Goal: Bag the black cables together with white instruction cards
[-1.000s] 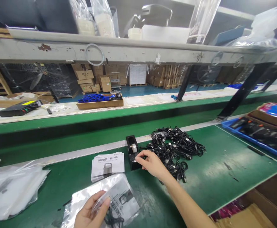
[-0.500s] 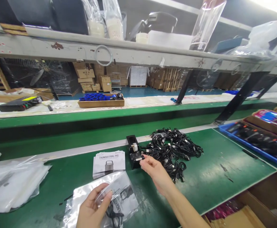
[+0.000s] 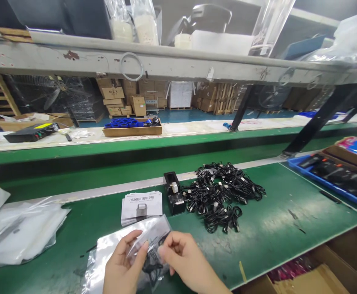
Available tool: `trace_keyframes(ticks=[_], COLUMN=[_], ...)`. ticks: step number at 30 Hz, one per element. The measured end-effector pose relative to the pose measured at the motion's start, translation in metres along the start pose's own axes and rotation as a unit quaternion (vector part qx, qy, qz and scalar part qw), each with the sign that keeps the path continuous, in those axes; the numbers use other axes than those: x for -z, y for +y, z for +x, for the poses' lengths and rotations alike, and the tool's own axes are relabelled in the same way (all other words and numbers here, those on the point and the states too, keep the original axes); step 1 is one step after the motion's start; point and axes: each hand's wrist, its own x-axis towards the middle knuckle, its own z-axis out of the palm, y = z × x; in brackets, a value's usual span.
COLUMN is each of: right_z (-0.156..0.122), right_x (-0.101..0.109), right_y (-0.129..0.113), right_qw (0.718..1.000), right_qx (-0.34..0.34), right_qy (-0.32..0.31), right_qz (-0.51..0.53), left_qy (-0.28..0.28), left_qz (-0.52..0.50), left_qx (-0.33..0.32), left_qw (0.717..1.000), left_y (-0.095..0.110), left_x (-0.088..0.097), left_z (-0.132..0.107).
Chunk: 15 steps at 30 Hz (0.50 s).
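Observation:
My left hand [image 3: 126, 261] grips a clear plastic bag [image 3: 158, 228] between thumb and fingers, low in the middle of the view. Inside the bag are a folded black cable [image 3: 151, 267] and a printed leaflet. At the bag's right side is my right hand [image 3: 181, 255], its thumb and fingers pinched together against the plastic; whatever they hold is too small to make out. Beneath lie more clear bags [image 3: 105, 245]. Just beyond stands a stack of printed leaflets [image 3: 141, 206], with a black tape dispenser [image 3: 175, 200] on its right.
Right of the dispenser lies a heap of black USB cables [image 3: 224, 192]. White plastic bags [image 3: 22, 232] cover the left side. A blue tray [image 3: 295, 163] of black items stands far right. A shelf beam [image 3: 178, 61] crosses overhead, and cartons [image 3: 322, 281] sit below the bench's right edge.
My right hand has left the tape dispenser and come down and left to the bag. The left hand still holds the bag, in nearly the same place.

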Motion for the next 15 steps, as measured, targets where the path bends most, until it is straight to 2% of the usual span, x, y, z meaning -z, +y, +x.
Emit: trace_keyframes(ticks=[4,7,10,13,15], right_z=[0.008,0.007,0.004,0.002,0.000], right_x=[-0.008,-0.004,-0.001,-0.001,0.000], right_y=[0.004,0.003,0.002,0.007,0.011], right_qw=[0.993,0.970,0.947,0.936,0.931], right_qx=[-0.012,0.010,0.016,0.004,0.003], right_qy=[0.057,0.083,0.094,0.068,0.031], right_qz=[-0.103,-0.227,-0.306,-0.346,-0.364], left_qy=[0.009,0.011,0.018,0.031,0.028], left_qz=[0.010,0.001,-0.017,-0.036,-0.014], left_qx=[-0.021,-0.010,0.016,0.044,0.049], left_qw=[1.000,1.000,1.000,0.998,0.998], left_y=[0.005,0.007,0.009,0.013,0.014], left_x=[-0.004,-0.003,0.000,0.016,0.041], left_z=[-0.011,-0.014,-0.013,-0.015,-0.020])
